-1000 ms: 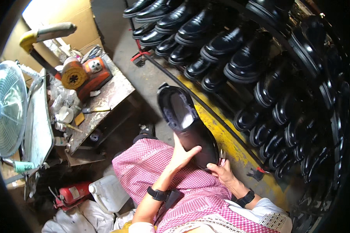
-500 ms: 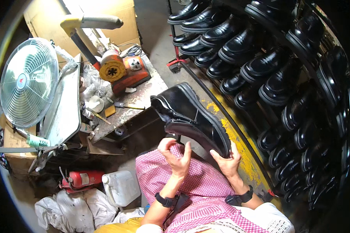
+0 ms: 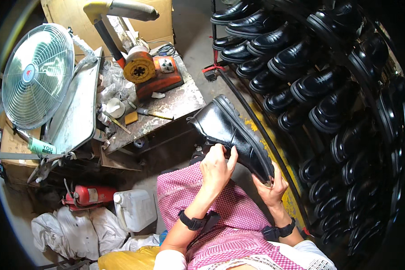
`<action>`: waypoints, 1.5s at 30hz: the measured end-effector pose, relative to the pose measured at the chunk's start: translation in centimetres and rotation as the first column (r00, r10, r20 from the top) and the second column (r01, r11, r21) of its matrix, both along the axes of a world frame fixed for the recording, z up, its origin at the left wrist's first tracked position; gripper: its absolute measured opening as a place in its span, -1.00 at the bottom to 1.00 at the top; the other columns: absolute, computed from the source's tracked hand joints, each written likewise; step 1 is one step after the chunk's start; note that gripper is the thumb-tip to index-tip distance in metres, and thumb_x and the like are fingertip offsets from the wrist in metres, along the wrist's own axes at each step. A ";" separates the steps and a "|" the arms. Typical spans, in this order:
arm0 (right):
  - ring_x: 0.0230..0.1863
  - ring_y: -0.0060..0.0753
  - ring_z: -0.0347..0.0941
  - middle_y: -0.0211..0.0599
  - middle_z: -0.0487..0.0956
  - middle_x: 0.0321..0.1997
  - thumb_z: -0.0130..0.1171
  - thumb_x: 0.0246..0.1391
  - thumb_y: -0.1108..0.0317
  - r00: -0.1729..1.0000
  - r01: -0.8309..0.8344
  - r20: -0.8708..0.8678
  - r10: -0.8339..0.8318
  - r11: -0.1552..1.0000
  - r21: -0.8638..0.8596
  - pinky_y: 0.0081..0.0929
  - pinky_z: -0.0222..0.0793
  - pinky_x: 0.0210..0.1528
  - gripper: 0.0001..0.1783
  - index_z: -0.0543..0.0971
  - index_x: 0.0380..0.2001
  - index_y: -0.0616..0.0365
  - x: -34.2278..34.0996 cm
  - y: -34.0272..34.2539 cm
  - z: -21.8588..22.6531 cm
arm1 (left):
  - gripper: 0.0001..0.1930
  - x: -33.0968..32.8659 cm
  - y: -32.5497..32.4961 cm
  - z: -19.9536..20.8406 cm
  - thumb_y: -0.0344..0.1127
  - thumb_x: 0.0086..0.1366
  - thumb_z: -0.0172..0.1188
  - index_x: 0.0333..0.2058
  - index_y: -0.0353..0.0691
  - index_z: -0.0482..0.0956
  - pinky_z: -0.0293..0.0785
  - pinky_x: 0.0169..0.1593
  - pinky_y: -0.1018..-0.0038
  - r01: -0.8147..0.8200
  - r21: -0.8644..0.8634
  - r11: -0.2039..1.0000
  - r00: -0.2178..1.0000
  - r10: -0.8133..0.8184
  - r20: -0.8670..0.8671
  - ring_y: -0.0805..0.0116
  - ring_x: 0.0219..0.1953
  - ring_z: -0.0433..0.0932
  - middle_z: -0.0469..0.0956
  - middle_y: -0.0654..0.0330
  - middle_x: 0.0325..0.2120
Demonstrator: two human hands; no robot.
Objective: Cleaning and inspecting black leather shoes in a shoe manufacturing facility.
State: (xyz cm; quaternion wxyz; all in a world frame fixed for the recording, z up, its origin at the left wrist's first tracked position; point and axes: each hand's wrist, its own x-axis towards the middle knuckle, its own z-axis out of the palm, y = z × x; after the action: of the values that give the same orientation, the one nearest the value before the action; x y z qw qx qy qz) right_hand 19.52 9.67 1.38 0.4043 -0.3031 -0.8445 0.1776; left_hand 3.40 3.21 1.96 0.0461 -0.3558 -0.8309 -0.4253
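Observation:
A glossy black leather shoe (image 3: 231, 131) with a thick ridged sole is held above my lap, tilted, its sole facing right. My right hand (image 3: 271, 186) grips its lower end, thumb on one side and fingers against the sole side. My left hand (image 3: 217, 168) is closed at the shoe's left edge, fingers curled in and thumb against the upper. What the curled left fingertips pinch there is hidden. A pink checked apron (image 3: 184, 191) covers my lap beneath the shoe.
At right, a rack (image 3: 252, 105) carries many black shoes. A worktable (image 3: 186, 96) at left bears an orange machine (image 3: 164, 83), a brush (image 3: 155, 114) and a yellow block (image 3: 131, 118). Left of it stands a fan (image 3: 38, 76); below are a fire extinguisher (image 3: 92, 195) and a white jerrycan (image 3: 137, 211).
My left hand has moved up and right from open beside the shoe to closed against it. The shoe has turned, showing more of its shiny side. The view has shifted slightly.

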 end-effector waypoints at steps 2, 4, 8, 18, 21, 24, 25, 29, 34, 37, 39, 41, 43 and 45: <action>-0.47 -0.11 0.54 -0.04 0.56 -0.41 0.41 -0.37 0.35 0.999 0.013 -0.034 -0.016 0.995 -0.099 -0.40 0.46 -0.41 -0.34 0.39 -0.14 0.39 -0.2 0.1 0.1 | -0.83 0.2 -0.3 -0.2 -0.33 0.11 0.14 -0.50 -0.31 0.40 0.40 -0.52 0.37 0.074 0.040 0.997 0.992 -0.069 -0.106 0.13 -0.63 0.46 0.43 0.06 -0.63; -0.48 -0.11 0.54 -0.04 0.56 -0.43 0.41 -0.37 0.34 1.000 0.005 -0.022 -0.007 0.998 -0.062 -0.40 0.45 -0.44 -0.35 0.40 -0.14 0.39 -0.3 0.3 0.1 | -0.86 0.1 -0.6 -0.7 -0.36 0.13 0.11 -0.48 -0.31 0.40 0.40 -0.50 0.36 0.073 -0.008 0.997 0.988 -0.074 -0.134 0.12 -0.60 0.46 0.42 0.04 -0.61; -0.50 -0.12 0.54 -0.04 0.56 -0.47 0.40 -0.36 0.31 0.998 -0.015 0.057 0.015 1.000 0.007 -0.41 0.43 -0.50 -0.35 0.40 -0.15 0.38 0.3 1.1 -0.1 | -0.88 -1.3 -1.1 -1.5 -0.41 0.18 0.03 -0.48 -0.34 0.37 0.38 -0.45 0.31 0.068 -0.054 0.996 0.986 -0.075 -0.149 0.07 -0.53 0.45 0.40 0.01 -0.58; -0.46 -0.19 0.56 -0.06 0.57 -0.46 0.40 -0.36 0.35 0.998 -0.040 0.041 0.043 0.996 -0.077 -0.47 0.47 -0.45 -0.39 0.41 -0.18 0.37 0.0 2.0 0.9 | -0.78 -6.3 -3.4 -4.6 -0.28 0.27 -0.01 -0.44 -0.32 0.46 0.32 -0.48 0.60 -0.135 0.254 0.958 0.832 -0.030 0.554 0.57 -0.58 0.39 0.44 0.25 -0.64; -0.47 -0.18 0.56 -0.05 0.56 -0.46 0.40 -0.36 0.34 0.999 -0.027 0.019 0.028 0.999 -0.024 -0.46 0.47 -0.46 -0.39 0.42 -0.17 0.36 -1.0 3.3 1.0 | -0.79 -6.1 -4.3 -4.8 -0.31 0.27 -0.03 -0.47 -0.32 0.46 0.30 -0.48 0.64 -0.163 0.227 0.960 0.779 -0.016 0.627 0.59 -0.57 0.38 0.43 0.27 -0.65; -0.52 -0.14 0.53 -0.05 0.55 -0.49 0.41 -0.37 0.32 1.000 -0.012 0.004 0.011 0.998 0.057 -0.44 0.44 -0.47 -0.36 0.41 -0.15 0.34 -3.7 5.3 0.8 | -0.82 -4.6 -4.2 -6.2 -0.35 0.22 0.00 -0.47 -0.34 0.45 0.35 -0.44 0.54 -0.059 0.222 0.973 0.848 -0.069 0.526 0.41 -0.54 0.44 0.46 0.14 -0.62; -0.53 -0.13 0.53 -0.05 0.54 -0.50 0.41 -0.38 0.32 1.000 -0.014 -0.003 0.014 0.997 0.073 -0.43 0.43 -0.48 -0.36 0.41 -0.15 0.34 -4.7 6.2 0.6 | -0.83 -4.0 -4.0 -6.3 -0.35 0.21 0.01 -0.47 -0.34 0.46 0.36 -0.42 0.50 -0.008 0.181 0.983 0.849 -0.089 0.521 0.35 -0.52 0.47 0.48 0.09 -0.60; -0.52 -0.10 0.51 -0.06 0.54 -0.48 0.39 -0.37 0.30 0.997 -0.029 -0.066 0.042 0.982 0.184 -0.41 0.42 -0.47 -0.37 0.43 -0.15 0.30 -10.4 9.9 1.7 | -0.85 -2.1 -3.5 -7.1 -0.33 0.17 0.06 -0.48 -0.29 0.48 0.43 -0.46 0.37 0.149 0.094 0.984 0.936 -0.172 0.309 0.15 -0.52 0.53 0.50 0.04 -0.57; -0.50 -0.07 0.51 -0.06 0.55 -0.46 0.37 -0.34 0.21 0.996 -0.003 -0.087 0.030 0.955 0.295 -0.35 0.42 -0.46 -0.39 0.43 -0.15 0.21 -19.0 14.3 4.0 | -0.88 -2.1 -3.8 -7.2 -0.36 0.12 0.10 -0.54 -0.26 0.42 0.39 -0.52 0.36 0.213 0.111 0.971 0.972 -0.222 0.078 0.15 -0.59 0.46 0.42 0.09 -0.65; -0.46 -0.13 0.53 -0.12 0.57 -0.46 0.35 -0.30 0.22 0.997 0.018 -0.073 0.006 0.947 0.320 -0.39 0.44 -0.42 -0.44 0.43 -0.16 0.15 -24.0 16.1 5.3 | -0.89 -2.4 -3.9 -7.3 -0.39 0.09 0.11 -0.56 -0.26 0.40 0.38 -0.54 0.38 0.225 0.113 0.968 0.972 -0.230 0.039 0.20 -0.61 0.44 0.39 0.12 -0.67; -0.47 -0.12 0.53 -0.13 0.57 -0.48 0.34 -0.29 0.18 0.998 0.020 -0.066 0.001 0.948 0.318 -0.38 0.44 -0.43 -0.43 0.43 -0.16 0.16 -27.1 17.0 5.8 | -0.91 -2.7 -4.2 -7.1 -0.40 0.08 0.12 -0.53 -0.29 0.47 0.42 -0.52 0.41 0.231 0.071 0.970 0.967 -0.237 0.090 0.18 -0.58 0.49 0.48 0.10 -0.62; -0.48 -0.10 0.53 -0.14 0.56 -0.51 0.32 -0.29 0.15 0.996 0.002 -0.083 0.024 0.956 0.293 -0.33 0.43 -0.44 -0.48 0.46 -0.20 0.08 -30.0 17.4 6.6 | -0.90 -2.9 -4.3 -7.3 -0.40 0.07 0.14 -0.54 -0.29 0.46 0.40 -0.53 0.42 0.223 0.093 0.970 0.968 -0.232 0.095 0.20 -0.60 0.48 0.46 0.10 -0.64; -0.49 -0.09 0.52 -0.15 0.56 -0.52 0.32 -0.30 0.15 0.995 -0.002 -0.091 0.029 0.958 0.285 -0.32 0.43 -0.44 -0.50 0.47 -0.21 0.05 -32.3 18.1 6.7 | -0.90 -3.0 -4.3 -7.4 -0.40 0.06 0.14 -0.55 -0.29 0.46 0.40 -0.54 0.43 0.225 0.095 0.970 0.967 -0.234 0.104 0.21 -0.61 0.48 0.46 0.11 -0.65; -0.49 -0.09 0.52 -0.16 0.56 -0.53 0.32 -0.31 0.13 0.997 0.036 -0.079 -0.014 0.956 0.291 -0.31 0.43 -0.44 -0.49 0.47 -0.22 0.05 -34.5 18.6 7.0 | -0.91 -3.3 -4.2 -7.1 -0.41 0.06 0.14 -0.55 -0.29 0.47 0.39 -0.54 0.43 0.219 0.109 0.970 0.968 -0.230 0.096 0.23 -0.62 0.48 0.45 0.14 -0.66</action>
State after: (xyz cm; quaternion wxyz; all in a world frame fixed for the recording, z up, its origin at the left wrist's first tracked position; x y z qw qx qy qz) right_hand -14.93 28.30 8.40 0.4787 -0.2438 -0.8415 0.0569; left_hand 0.09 -1.02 -5.15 -0.0302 -0.4213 -0.7648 -0.4864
